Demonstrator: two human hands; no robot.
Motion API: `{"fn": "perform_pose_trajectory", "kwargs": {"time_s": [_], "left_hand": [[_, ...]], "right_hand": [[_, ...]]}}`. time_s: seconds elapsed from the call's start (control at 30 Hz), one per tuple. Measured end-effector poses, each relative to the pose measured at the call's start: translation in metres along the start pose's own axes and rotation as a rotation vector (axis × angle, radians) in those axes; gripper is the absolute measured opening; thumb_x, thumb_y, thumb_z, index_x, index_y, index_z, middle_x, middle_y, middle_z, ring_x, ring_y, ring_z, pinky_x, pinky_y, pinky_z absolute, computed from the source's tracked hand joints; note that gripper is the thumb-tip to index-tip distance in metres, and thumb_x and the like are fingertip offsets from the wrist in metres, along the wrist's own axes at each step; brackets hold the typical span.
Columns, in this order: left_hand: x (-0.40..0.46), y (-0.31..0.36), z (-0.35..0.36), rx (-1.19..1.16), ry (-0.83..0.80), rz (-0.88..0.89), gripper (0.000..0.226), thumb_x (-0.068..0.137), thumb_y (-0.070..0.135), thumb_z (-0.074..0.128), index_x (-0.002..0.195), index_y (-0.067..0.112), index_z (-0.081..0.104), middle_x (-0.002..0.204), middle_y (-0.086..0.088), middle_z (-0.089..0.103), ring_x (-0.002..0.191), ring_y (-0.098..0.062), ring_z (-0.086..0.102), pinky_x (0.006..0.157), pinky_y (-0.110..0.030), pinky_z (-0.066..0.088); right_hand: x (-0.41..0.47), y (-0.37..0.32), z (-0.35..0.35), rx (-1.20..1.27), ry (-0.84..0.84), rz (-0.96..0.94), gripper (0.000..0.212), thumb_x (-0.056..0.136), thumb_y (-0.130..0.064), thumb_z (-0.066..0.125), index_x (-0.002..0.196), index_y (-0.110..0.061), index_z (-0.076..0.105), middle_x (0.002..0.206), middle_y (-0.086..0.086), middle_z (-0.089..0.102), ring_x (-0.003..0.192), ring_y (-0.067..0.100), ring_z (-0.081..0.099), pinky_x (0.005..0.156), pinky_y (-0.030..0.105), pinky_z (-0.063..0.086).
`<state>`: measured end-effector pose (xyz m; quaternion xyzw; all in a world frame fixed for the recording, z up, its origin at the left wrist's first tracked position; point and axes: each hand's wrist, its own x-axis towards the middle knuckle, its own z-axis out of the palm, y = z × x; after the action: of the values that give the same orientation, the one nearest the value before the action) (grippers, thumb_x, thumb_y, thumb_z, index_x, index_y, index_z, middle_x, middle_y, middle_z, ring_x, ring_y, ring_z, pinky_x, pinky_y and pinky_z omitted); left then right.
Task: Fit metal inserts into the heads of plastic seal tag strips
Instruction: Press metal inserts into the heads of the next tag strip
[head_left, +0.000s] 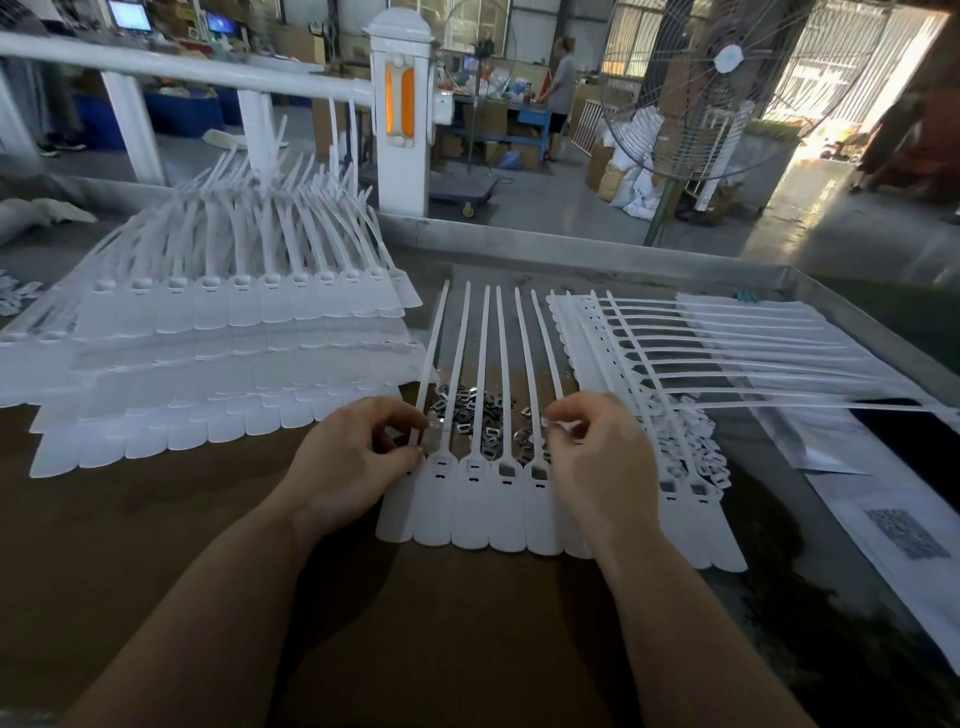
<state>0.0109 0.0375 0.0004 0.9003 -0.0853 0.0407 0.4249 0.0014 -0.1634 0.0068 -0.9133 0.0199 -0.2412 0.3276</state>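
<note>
A joined row of white plastic seal tag strips (470, 512) lies flat on the brown table, tails pointing away from me. Behind the heads lies a heap of small metal inserts (478, 413). My left hand (353, 462) pinches the leftmost strip just above its head. My right hand (597, 457) hovers over the right end of the row, thumb and forefinger pinching a small piece that I take for an insert. Two heads (522, 473) near the right hand show dark metal inside; two heads to their left look white.
Tall stacks of white strip rows (223, 358) fill the left of the table. Another stack (727, 353) lies crosswise at the right, over small white plastic bits (696, 441). Printed sheets (904, 535) lie far right. A metal rim (571, 244) bounds the table; a fan (727, 88) stands beyond.
</note>
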Motion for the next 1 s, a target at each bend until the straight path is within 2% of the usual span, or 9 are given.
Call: {"fn": "perform_pose_trajectory", "kwargs": {"time_s": [0.07,0.13,0.23,0.33,0.47,0.57,0.67,0.8,1.0], "left_hand": [[0.001,-0.001,0.000,-0.008,0.011,-0.011,0.026,0.083,0.018,0.066,0.103,0.034,0.060,0.097,0.016,0.057,0.092,-0.003,0.054,0.077,-0.018,0.042],[0.002,-0.001,0.001,-0.029,0.021,-0.022,0.032,0.081,0.016,0.068,0.106,0.033,0.058,0.095,0.019,0.057,0.090,-0.001,0.054,0.074,-0.015,0.041],[0.007,0.001,0.003,-0.068,0.031,-0.067,0.035,0.078,0.019,0.071,0.107,0.032,0.057,0.095,0.015,0.059,0.089,-0.002,0.055,0.075,-0.020,0.042],[0.016,0.004,0.006,-0.031,0.052,-0.149,0.028,0.080,0.038,0.069,0.103,0.031,0.055,0.089,0.015,0.057,0.086,-0.006,0.055,0.073,-0.026,0.040],[0.033,0.008,0.013,0.170,0.126,-0.233,0.028,0.087,0.044,0.058,0.104,0.021,0.058,0.077,0.012,0.052,0.071,-0.005,0.049,0.061,-0.026,0.035],[0.037,0.009,0.022,0.277,0.201,-0.280,0.023,0.090,0.044,0.052,0.101,0.025,0.060,0.070,0.012,0.051,0.070,-0.010,0.053,0.059,-0.026,0.037],[0.032,0.004,0.029,0.335,0.286,-0.241,0.022,0.091,0.046,0.048,0.099,0.029,0.058,0.069,0.014,0.048,0.074,-0.014,0.051,0.063,-0.028,0.037],[0.030,-0.003,0.029,0.241,0.329,-0.185,0.020,0.091,0.045,0.050,0.098,0.029,0.059,0.066,0.020,0.047,0.067,-0.007,0.050,0.056,-0.025,0.035],[0.028,-0.005,0.028,0.205,0.331,-0.148,0.020,0.091,0.042,0.052,0.100,0.026,0.060,0.067,0.022,0.045,0.063,0.000,0.046,0.051,-0.021,0.033]], "right_hand": [[0.006,0.007,-0.007,-0.184,-0.005,0.035,0.018,0.088,-0.011,0.058,0.103,-0.017,0.065,0.103,-0.002,0.058,0.094,0.012,0.056,0.088,0.025,0.046],[0.011,0.013,-0.010,-0.302,-0.061,0.047,0.024,0.090,-0.012,0.056,0.111,-0.019,0.063,0.110,-0.001,0.057,0.098,0.013,0.055,0.092,0.031,0.046],[0.012,0.020,-0.011,-0.375,-0.098,0.033,0.025,0.092,-0.016,0.055,0.115,-0.022,0.062,0.108,-0.001,0.056,0.091,0.010,0.049,0.092,0.030,0.045],[0.009,0.024,-0.008,-0.411,-0.068,-0.006,0.021,0.093,-0.022,0.053,0.110,-0.021,0.064,0.100,-0.002,0.054,0.085,0.008,0.040,0.088,0.030,0.044],[0.006,0.026,-0.005,-0.417,-0.035,-0.024,0.019,0.092,-0.023,0.053,0.106,-0.020,0.065,0.089,-0.007,0.042,0.083,0.007,0.037,0.086,0.029,0.042],[0.004,0.027,-0.004,-0.410,-0.011,-0.029,0.018,0.092,-0.021,0.053,0.106,-0.021,0.064,0.093,-0.005,0.049,0.083,0.006,0.036,0.085,0.028,0.040],[0.003,0.028,-0.002,-0.416,0.005,-0.026,0.018,0.092,-0.020,0.052,0.108,-0.021,0.063,0.099,-0.004,0.053,0.085,0.007,0.037,0.085,0.027,0.039],[0.001,0.029,-0.002,-0.446,0.002,-0.033,0.021,0.094,-0.024,0.050,0.111,-0.022,0.062,0.103,-0.003,0.055,0.093,0.012,0.048,0.087,0.030,0.039],[0.000,0.029,0.000,-0.442,-0.001,-0.035,0.022,0.094,-0.029,0.049,0.110,-0.023,0.062,0.105,-0.003,0.055,0.098,0.014,0.050,0.088,0.028,0.038]]}}
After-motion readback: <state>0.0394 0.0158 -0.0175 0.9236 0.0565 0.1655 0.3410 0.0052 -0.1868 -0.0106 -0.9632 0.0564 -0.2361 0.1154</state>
